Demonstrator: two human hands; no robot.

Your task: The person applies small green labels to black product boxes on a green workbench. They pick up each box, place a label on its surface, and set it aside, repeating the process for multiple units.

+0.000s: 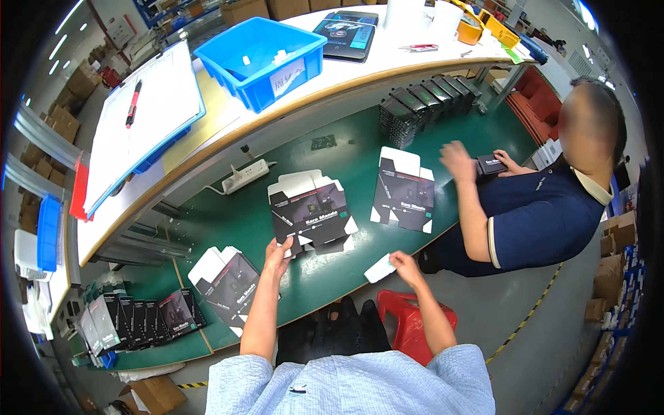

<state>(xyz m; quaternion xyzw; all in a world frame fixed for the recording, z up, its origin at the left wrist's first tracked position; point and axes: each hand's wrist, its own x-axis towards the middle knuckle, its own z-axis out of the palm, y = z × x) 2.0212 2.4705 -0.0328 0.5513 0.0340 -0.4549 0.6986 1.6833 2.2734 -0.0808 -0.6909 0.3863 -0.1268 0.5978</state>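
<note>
My left hand (279, 256) closes on the lower left corner of a dark printed carton (311, 214). Its white flaps stand open at the far end, and it lies over the green bench. At the bench's front edge my right hand (407, 266) pinches a small white slip (379, 268), which looks like folded paper or a flat packet. To the right rests a second flat dark carton (404, 194) with white flaps. Another flattened carton (228, 287) lies left of my left forearm.
Finished-looking dark boxes (138, 321) stand in a row at the far left. Several stacked black boxes (429, 100) line the back. A co-worker (546, 221) at the right handles a small black box (490, 164). Above is a shelf with a blue bin (259, 62); a red stool (415, 325) stands below.
</note>
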